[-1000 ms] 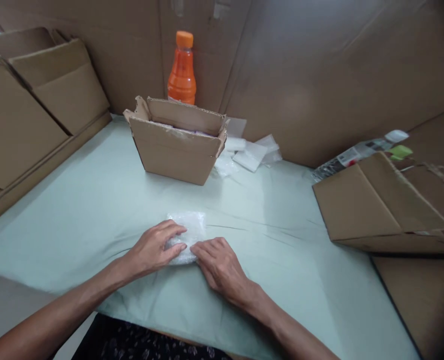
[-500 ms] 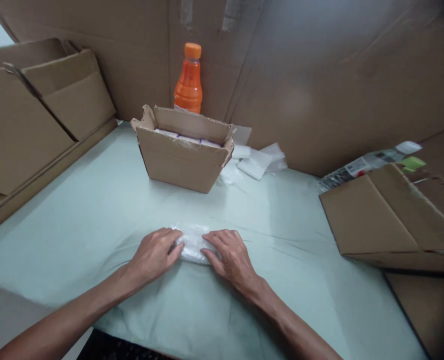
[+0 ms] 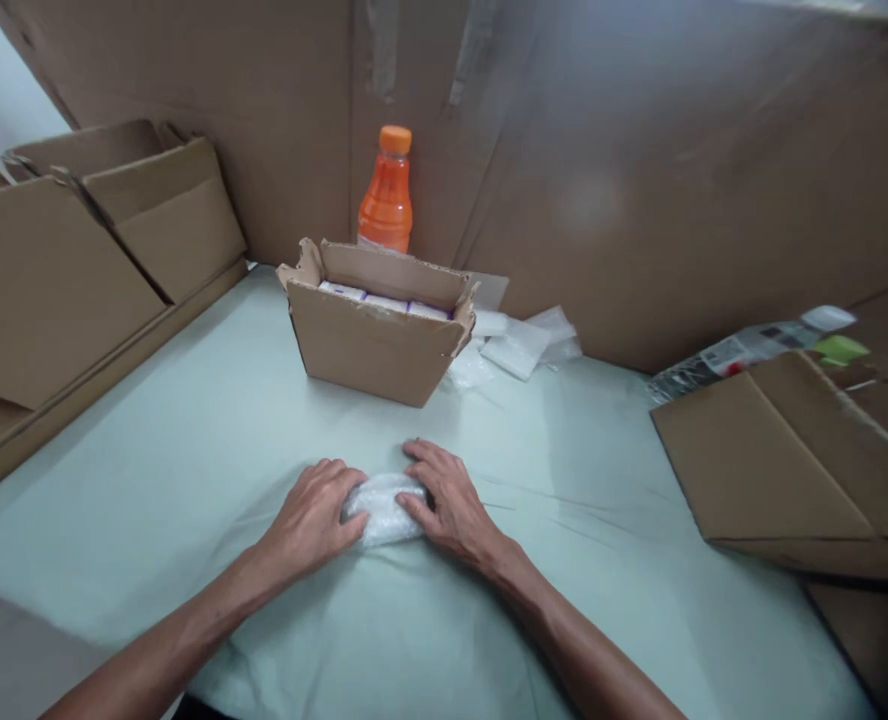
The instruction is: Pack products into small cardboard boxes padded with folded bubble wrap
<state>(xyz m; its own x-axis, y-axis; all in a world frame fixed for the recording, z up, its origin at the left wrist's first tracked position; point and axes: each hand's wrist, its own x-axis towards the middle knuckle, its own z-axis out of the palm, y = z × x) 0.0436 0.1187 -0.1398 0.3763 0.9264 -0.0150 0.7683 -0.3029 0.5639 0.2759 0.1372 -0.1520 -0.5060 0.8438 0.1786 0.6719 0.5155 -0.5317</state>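
Landmark: carton (image 3: pixel 373 345). Packet (image 3: pixel 388 515), bubble-wrapped, lies on the cloth (image 3: pixel 586 470) on the near side of the carton, apart from it. Long axis appears to run left to right, roughly along the carton's front; both ends partly covered, so exact angle uncertain.

Left hand (image 3: pixel 316 515): fingers curled round the packet's left end, thumb at its near side. Right hand (image 3: pixel 455 505): fingers grasping the right end, thumb on top, 1 finger reaching past the far edge toward the carton. Packet thus sits inward of both sets of fingers; 2 hands in contact, neither clearly nearer. Right fingertips closest to the carton.
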